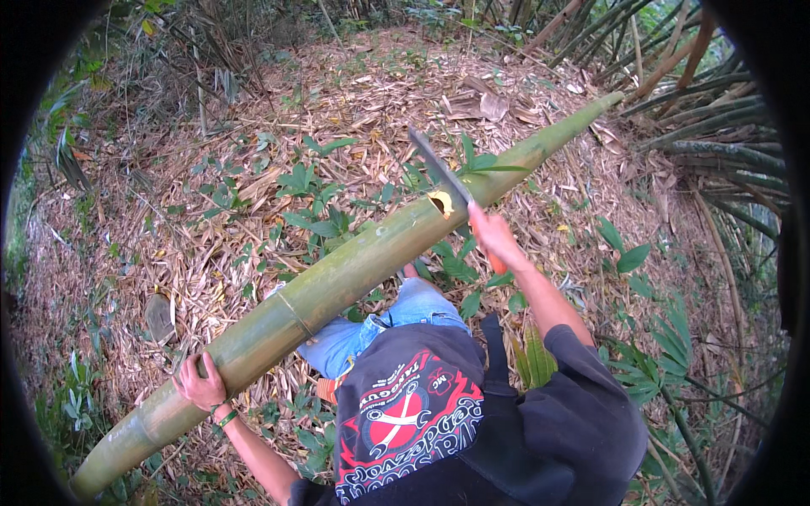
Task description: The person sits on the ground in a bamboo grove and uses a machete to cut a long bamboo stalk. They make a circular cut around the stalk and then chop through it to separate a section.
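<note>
A long, thick green bamboo pole [350,282] slants across in front of me, from the lower left to the upper right. My left hand [201,384] rests on top of it near the lower left, fingers bent over its side. In my right hand [495,236] is a machete [440,167], gripped by its orange handle. Its dark blade points up and to the left, just above the pole. A notch [440,202] with pale yellow edges is cut in the pole right beside the blade; a dark hollow shows inside.
Dry bamboo leaves [211,295] cover the ground, with small green plants [316,198] growing through them near the pole. A dense clump of bamboo stems [717,143] stands at the right. Leafy branches [675,371] reach in at the lower right. A stone-like grey lump [159,317] lies at the left.
</note>
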Tool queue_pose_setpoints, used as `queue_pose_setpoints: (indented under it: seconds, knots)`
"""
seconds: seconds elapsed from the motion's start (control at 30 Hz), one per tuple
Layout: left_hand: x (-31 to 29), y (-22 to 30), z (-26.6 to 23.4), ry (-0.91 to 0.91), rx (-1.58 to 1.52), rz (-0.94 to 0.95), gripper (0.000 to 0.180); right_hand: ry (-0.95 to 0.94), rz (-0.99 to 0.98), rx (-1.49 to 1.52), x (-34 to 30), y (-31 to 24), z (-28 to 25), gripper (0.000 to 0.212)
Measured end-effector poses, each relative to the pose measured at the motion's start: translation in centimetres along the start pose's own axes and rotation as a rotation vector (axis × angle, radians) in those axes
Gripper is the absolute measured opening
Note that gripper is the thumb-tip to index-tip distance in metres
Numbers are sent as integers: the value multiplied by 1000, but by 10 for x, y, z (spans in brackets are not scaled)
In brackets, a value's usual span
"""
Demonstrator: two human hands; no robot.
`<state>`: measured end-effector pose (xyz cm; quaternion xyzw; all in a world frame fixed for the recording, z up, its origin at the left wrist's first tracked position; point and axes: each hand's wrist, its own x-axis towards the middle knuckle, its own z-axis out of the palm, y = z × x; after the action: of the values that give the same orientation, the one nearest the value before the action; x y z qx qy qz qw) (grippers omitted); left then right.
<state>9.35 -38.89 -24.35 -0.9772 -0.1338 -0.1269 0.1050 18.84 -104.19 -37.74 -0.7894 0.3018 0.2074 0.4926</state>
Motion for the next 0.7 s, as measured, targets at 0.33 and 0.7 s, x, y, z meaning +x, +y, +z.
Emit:
queue_pose_setpoints:
  seconds: [0.33, 0.7]
  knots:
    - [6, -3, -2, -24, -3, 27, 30, 310, -559, 612, 25, -49, -31, 69]
    - [1, -1, -1, -31, 9, 6, 28, 104, -119, 371, 35, -31, -67, 69]
